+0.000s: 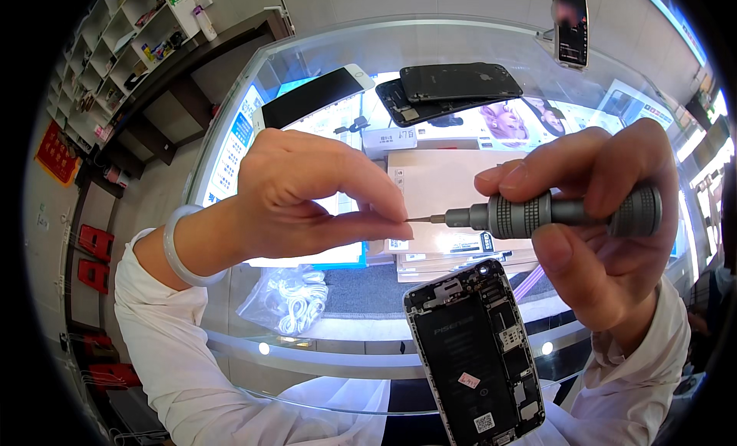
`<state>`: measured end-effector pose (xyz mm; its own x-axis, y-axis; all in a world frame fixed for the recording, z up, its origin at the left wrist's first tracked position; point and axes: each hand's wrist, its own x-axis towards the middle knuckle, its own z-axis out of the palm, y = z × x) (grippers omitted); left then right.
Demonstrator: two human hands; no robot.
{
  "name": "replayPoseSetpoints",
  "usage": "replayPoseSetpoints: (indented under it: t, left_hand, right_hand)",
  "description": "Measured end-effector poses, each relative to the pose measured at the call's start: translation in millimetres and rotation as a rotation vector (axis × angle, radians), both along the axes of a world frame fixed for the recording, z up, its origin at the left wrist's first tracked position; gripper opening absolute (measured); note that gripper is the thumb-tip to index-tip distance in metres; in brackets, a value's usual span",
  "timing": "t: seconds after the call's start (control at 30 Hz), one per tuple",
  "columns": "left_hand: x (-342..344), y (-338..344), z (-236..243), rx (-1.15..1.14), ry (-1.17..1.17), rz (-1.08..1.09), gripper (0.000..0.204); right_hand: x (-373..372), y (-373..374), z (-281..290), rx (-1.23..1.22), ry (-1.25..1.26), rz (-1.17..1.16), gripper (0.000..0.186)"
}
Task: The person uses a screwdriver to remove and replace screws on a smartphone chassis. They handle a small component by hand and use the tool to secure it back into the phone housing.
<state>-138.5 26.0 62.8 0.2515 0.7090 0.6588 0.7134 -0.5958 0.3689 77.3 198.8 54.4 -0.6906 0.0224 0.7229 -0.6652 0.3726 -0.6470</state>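
Observation:
My left hand [307,189], a pale bangle on its wrist, pinches the thin bit [424,219] of a screwdriver between thumb and forefinger. Whether a tiny screw sits at the tip, the fingertips hide. My right hand [595,281] grips the grey, knurled handle of the precision screwdriver [518,217], held level above the glass counter. Below and between my hands is an opened phone [461,350], its black battery and circuit boards bare, with a small pink sticker on the battery. Neither hand touches that phone.
On the lit glass counter [230,150] lie a white phone [315,97], stacked black phone housings [461,83], flat boxes [426,170] and a clear bag of white cables [295,300]. A phone [570,28] stands upright at the far right. Shelves [115,51] line the left wall.

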Motion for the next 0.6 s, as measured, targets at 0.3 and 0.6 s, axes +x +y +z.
replayPoseSetpoints:
  t: [0.3, 0.6]
  left_hand:
    - [-1.0, 1.3, 0.2, -0.022, -0.006, -0.021, 0.014]
    - [-1.8, 1.8, 0.3, -0.052, 0.005, -0.035, 0.014]
  right_hand:
    - [-3.0, 0.1, 0.7, -0.07, -0.041, 0.011, 0.034]
    - [10.3, 3.1, 7.9, -0.028, -0.146, -0.02, 0.033]
